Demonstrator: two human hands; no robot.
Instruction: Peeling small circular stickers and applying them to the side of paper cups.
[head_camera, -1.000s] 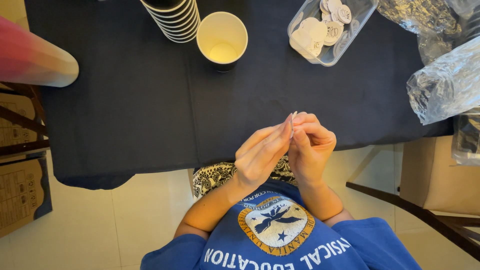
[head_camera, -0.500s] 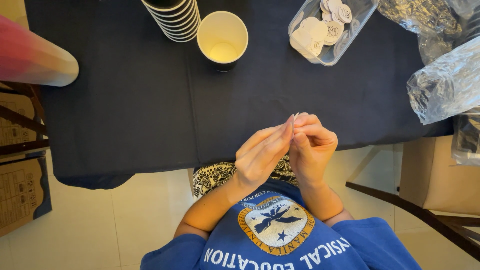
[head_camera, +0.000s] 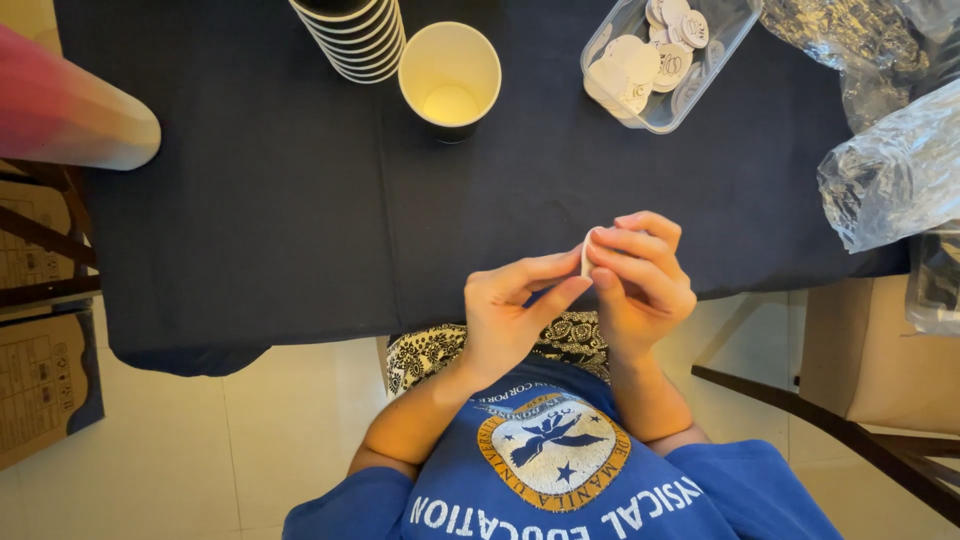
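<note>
My right hand (head_camera: 642, 282) and my left hand (head_camera: 515, 312) meet over the near edge of a table under a dark cloth (head_camera: 280, 200). Between their fingertips they pinch a small white round sticker (head_camera: 587, 250), seen edge-on. The right hand's fingers curl around it; the left hand's thumb and forefinger touch its lower edge. Farther back on the table stand an open paper cup (head_camera: 450, 75) with a pale inside, a nested stack of paper cups (head_camera: 352, 35) to its left, and a clear plastic box (head_camera: 665, 55) of several white round stickers.
Crinkled clear plastic bags (head_camera: 890, 170) lie at the table's right end. A red and cream cone-shaped thing (head_camera: 70, 115) juts in at the left. Cardboard boxes (head_camera: 45, 390) sit on the tiled floor to the left, a wooden chair frame (head_camera: 850, 430) to the right.
Both hands have stayed together at the table's edge; the fingers shifted slightly around the white sticker.
</note>
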